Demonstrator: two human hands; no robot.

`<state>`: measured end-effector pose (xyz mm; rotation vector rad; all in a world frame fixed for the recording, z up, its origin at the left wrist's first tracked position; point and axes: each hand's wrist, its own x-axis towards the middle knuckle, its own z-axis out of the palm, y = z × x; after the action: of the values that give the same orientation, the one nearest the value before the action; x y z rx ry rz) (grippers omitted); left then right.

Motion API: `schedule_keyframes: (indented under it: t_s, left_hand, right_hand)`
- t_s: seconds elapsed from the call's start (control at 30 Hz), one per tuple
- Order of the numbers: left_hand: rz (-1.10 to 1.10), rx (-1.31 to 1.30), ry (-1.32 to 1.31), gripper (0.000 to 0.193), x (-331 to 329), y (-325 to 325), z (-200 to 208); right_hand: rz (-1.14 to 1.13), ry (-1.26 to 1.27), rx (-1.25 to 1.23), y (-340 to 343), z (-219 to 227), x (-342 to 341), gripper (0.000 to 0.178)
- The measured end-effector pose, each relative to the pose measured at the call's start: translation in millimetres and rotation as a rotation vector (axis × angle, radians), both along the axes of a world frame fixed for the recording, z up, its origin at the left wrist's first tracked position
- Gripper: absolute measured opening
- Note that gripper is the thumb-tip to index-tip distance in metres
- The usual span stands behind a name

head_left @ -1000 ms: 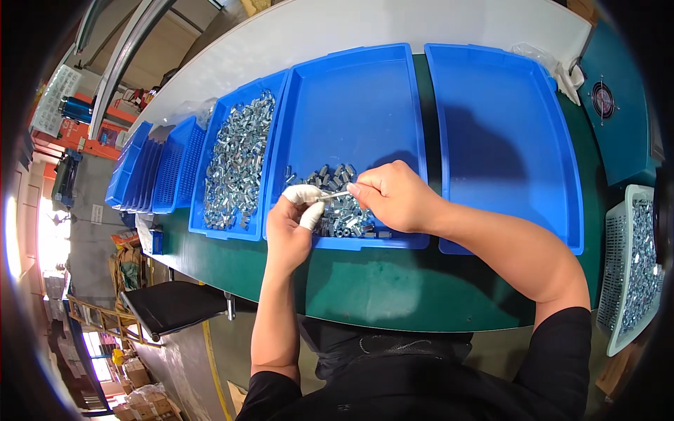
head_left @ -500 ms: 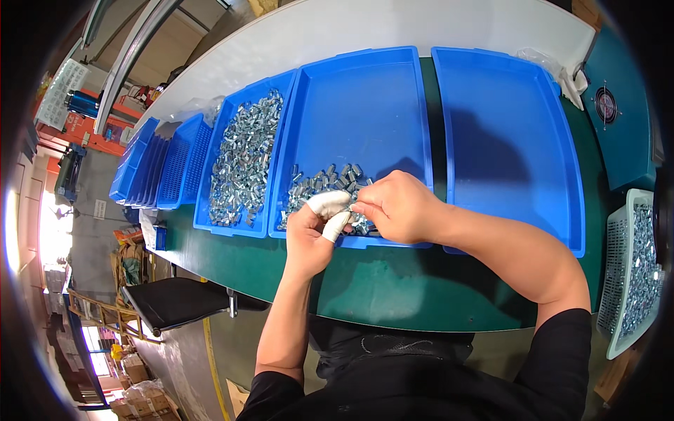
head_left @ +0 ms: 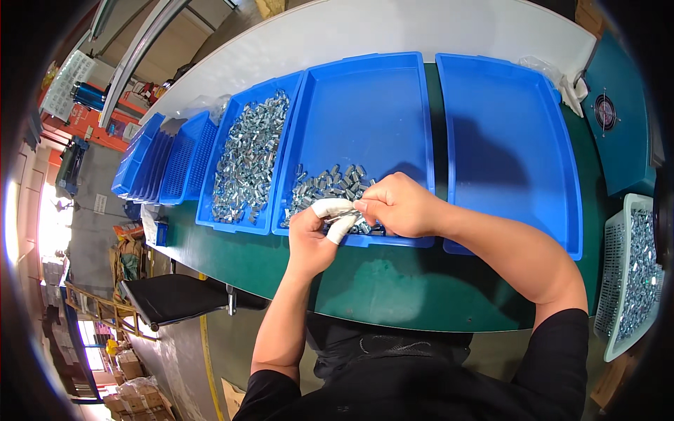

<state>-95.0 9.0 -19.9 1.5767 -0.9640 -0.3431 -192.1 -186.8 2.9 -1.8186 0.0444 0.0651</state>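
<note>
My left hand (head_left: 314,231), with white coverings on thumb and forefinger, pinches a small shiny metal part (head_left: 340,216) over the near edge of the middle blue tray (head_left: 358,112). Closed in a pinch, my right hand (head_left: 399,205) meets it at the left fingertips. What the right fingertips grip is too small to make out. Beneath both hands lies a heap of small silver metal pieces (head_left: 335,181) in the near left part of that tray. The tray to its left (head_left: 208,189) is full of similar shiny pieces.
A third blue tray (head_left: 512,161) lies at the right on the green table (head_left: 379,295). Blue baskets (head_left: 184,165) stand at the far left. A pale basket of metal parts (head_left: 609,281) stands by the right edge, below a teal machine (head_left: 618,105). A black stool (head_left: 182,298) is at the lower left.
The fingers of my left hand have drawn closer together around the small metal part. My right hand stays pinched at its end. The whole view has shifted slightly.
</note>
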Motion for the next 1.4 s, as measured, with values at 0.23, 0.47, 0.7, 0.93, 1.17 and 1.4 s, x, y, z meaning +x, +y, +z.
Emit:
schedule_keyframes:
  t_s: [0.23, 0.47, 0.7, 0.93, 1.17, 1.4]
  left_hand:
    - [0.576, 0.082, -0.37, 0.018, 61.9, 45.3, 21.0]
    - [0.207, 0.405, -0.73, 0.027, 35.1, 4.3, 25.4]
    - [0.065, 0.567, -0.686, 0.025, 32.2, -26.0, 15.5]
    - [0.17, 0.005, 0.093, 0.011, 26.4, -21.9, -1.0]
    - [0.209, -0.201, 0.233, 0.021, 18.1, -6.3, -2.2]
    - [0.268, -0.113, -0.062, 0.025, 13.1, -10.1, -2.3]
  right_hand:
    - [-0.215, -0.022, 0.075, -5.3, -0.3, 5.6, 0.039]
    - [-0.217, -0.079, 0.056, -7.1, -6.9, 4.3, 0.039]
    - [-0.22, -0.091, 0.074, -6.9, -7.6, 6.3, 0.039]
    - [-0.246, -0.109, 0.115, -5.1, -5.6, 7.3, 0.039]
    - [-0.198, -0.113, 0.069, -7.5, -3.6, 4.3, 0.039]
    - [-0.156, -0.1, -0.004, -7.6, -3.5, 3.7, 0.038]
